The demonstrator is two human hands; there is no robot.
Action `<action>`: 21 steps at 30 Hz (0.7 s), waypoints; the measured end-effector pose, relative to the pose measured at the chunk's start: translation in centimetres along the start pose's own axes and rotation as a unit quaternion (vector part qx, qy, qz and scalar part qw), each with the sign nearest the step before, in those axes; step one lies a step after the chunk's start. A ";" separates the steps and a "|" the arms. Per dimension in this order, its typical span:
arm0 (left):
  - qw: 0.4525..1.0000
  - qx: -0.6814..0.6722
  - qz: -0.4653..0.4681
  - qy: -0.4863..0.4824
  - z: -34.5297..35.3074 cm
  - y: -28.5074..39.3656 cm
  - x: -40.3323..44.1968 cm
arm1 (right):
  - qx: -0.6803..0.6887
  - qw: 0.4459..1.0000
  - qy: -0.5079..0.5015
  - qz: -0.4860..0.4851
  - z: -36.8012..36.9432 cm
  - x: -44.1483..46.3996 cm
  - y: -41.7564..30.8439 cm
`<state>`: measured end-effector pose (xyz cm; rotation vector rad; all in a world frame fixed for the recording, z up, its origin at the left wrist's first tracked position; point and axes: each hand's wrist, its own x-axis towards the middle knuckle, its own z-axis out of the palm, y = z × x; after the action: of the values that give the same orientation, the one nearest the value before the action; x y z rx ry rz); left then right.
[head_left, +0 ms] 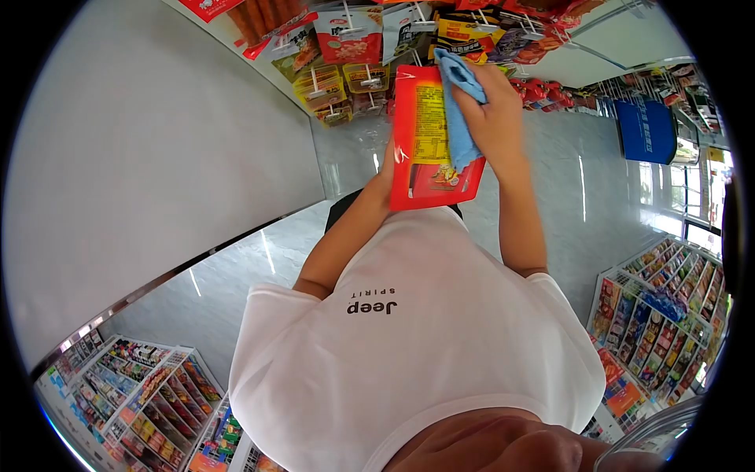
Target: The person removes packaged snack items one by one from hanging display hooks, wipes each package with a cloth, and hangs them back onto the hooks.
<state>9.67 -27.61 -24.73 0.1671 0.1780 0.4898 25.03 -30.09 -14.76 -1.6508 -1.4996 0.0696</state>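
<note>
A red snack packet (403,177) with a yellow printed label is held up in front of my chest, its back side showing. My left hand (387,164) grips it from behind at the left edge, with most of the fingers hidden by the packet. My right hand (494,110) is closed around a folded blue cloth (458,118), which lies against the right part of the packet and covers some of the label.
Hanging snack packets (350,35) on metal hooks are just beyond my hands. A large grey panel (157,157) stands at the left. Stocked racks (664,315) are at the lower right and lower left (161,393). A blue box (646,131) stands at the right.
</note>
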 end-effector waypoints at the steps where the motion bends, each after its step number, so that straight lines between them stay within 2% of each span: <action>1: 1.000 0.021 0.001 0.013 0.3 -0.2 0.0 | 0.007 1.000 -0.005 0.000 0.4 0.0 -0.6; 2: 0.997 0.062 0.010 0.045 0.8 -0.4 0.0 | -0.008 0.999 -0.012 -0.033 1.2 -0.4 -0.7; 5: 0.996 0.073 0.012 0.046 0.7 -0.5 -0.1 | 0.010 0.995 -0.076 -0.069 2.6 -1.7 -2.7; 9: 0.998 0.041 0.032 0.028 -0.2 0.0 -0.3 | 0.012 0.986 -0.143 -0.084 3.8 -4.3 -3.3; 14: 0.996 -0.002 0.092 0.003 -1.8 1.3 -0.5 | 0.022 0.959 -0.223 -0.173 4.4 -7.8 -3.1; 17: 0.991 -0.010 0.133 -0.002 -3.1 1.4 -0.3 | -0.012 0.961 -0.226 -0.158 3.6 -7.9 -2.9; 21: 0.987 -0.018 0.158 0.007 -3.4 1.3 -0.5 | -0.023 0.991 -0.125 -0.040 1.9 -6.2 0.0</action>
<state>7.94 -26.33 -27.67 0.1564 0.1570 0.8100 22.26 -34.19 -18.98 -1.6632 -1.7655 0.2063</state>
